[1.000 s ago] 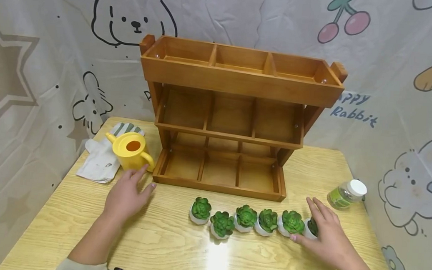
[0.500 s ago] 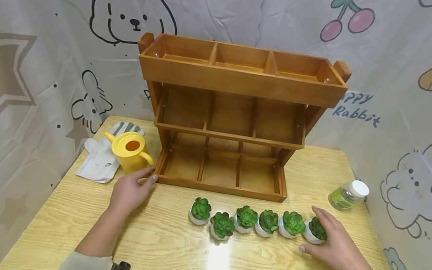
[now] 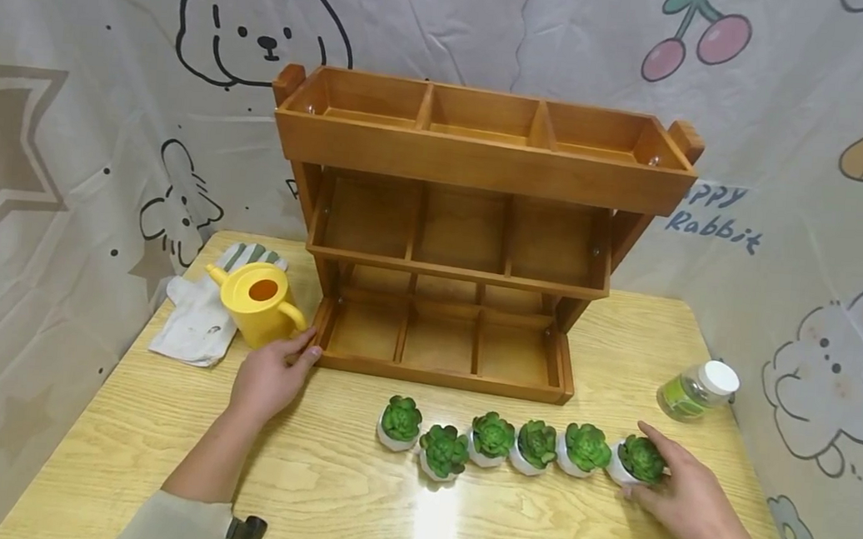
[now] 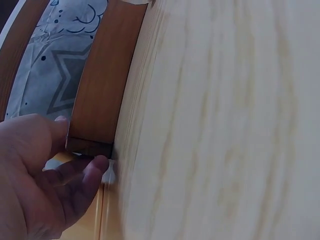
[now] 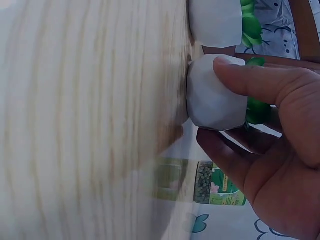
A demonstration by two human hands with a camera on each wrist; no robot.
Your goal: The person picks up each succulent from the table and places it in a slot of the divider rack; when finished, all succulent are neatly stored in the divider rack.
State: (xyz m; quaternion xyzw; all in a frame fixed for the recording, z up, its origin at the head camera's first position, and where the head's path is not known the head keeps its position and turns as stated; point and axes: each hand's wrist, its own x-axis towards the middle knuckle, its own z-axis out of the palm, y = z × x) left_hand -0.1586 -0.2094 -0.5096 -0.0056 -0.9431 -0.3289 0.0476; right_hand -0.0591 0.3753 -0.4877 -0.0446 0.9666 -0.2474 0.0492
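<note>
In the head view, my left hand (image 3: pixel 269 379) is at the front left corner of the wooden three-tier plant stand (image 3: pixel 442 379), thumb and fingers on either side of the corner. The left wrist view shows curled fingers at the end of the stand's bottom board (image 4: pixel 102 80). My right hand (image 3: pixel 689 496) holds the rightmost potted succulent (image 3: pixel 641 459), a green plant in a white pot. In the right wrist view the thumb presses the white pot (image 5: pixel 215 97), with the fingers on its other side. Pot and tabletop meet there.
Several other potted succulents (image 3: pixel 491 435) line up leftward along the table (image 3: pixel 333 496). A yellow watering can (image 3: pixel 256 303) and a white glove (image 3: pixel 195 320) lie left of the stand. A white-capped jar (image 3: pixel 693 390) stands behind my right hand.
My left hand has moved from beside the watering can's handle to the stand's corner. My right hand has shifted right and closed its thumb and fingers about the rightmost succulent's pot.
</note>
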